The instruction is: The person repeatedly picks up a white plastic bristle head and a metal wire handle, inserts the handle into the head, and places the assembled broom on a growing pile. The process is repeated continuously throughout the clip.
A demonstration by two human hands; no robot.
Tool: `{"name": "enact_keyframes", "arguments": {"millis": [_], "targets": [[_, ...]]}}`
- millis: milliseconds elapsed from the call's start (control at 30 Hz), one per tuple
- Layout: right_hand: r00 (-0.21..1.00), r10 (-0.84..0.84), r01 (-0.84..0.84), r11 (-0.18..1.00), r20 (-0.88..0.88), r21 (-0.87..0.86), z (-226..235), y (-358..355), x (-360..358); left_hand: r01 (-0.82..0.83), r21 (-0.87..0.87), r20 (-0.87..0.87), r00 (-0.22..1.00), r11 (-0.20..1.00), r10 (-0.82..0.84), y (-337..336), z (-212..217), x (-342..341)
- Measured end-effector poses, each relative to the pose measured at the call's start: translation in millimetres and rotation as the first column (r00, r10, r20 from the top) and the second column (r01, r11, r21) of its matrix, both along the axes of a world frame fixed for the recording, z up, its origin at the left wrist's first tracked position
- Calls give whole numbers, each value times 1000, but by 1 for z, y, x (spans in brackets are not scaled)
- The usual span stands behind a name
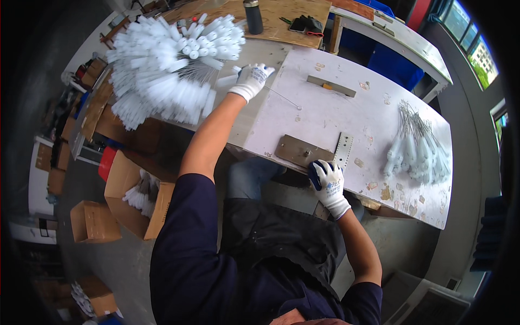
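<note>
My left hand (252, 79), in a white glove, reaches out to the big heap of white tube-handled wire brushes (168, 65) at the table's far left and closes on one white tube. Its thin wire (284, 98) trails right across the white tabletop. My right hand (327, 181), also gloved, rests at the near table edge, fingers curled on a blue-tipped handle by a flat metal plate (298, 150) and a perforated metal strip (343, 149). A smaller pile of the same brushes (420, 149) lies at the table's right.
A metal bar (331, 86) lies at the far side of the white table (346, 116). A dark flask (253, 16) and black tools stand on a plywood board beyond. Open cardboard boxes (132, 195) with more brushes sit on the floor left of me.
</note>
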State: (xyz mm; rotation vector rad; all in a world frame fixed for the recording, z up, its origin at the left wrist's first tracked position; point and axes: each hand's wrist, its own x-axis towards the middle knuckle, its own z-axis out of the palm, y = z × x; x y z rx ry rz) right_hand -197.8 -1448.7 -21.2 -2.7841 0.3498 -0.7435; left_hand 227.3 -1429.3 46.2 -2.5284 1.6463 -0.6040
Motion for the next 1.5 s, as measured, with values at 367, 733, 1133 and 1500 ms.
{"name": "enact_keyframes", "arguments": {"millis": [367,733,1133,1500], "targets": [[993,-118,75,627,0,775,52,-14,56,-655,-352,-658,-335,669,-674,-30,22,-172],[953,-199,294,795,-229,531,44,-63,91,-309,-278,-906,-230,910,-355,-31,-27,-191],[935,-178,310,832,-308,460,50,-76,109,-488,-143,-761,-502,861,-411,-36,-42,-184],[903,-216,346,878,-370,331,46,-77,107,-440,-191,-672,-594,878,-443,-37,-70,-177]]}}
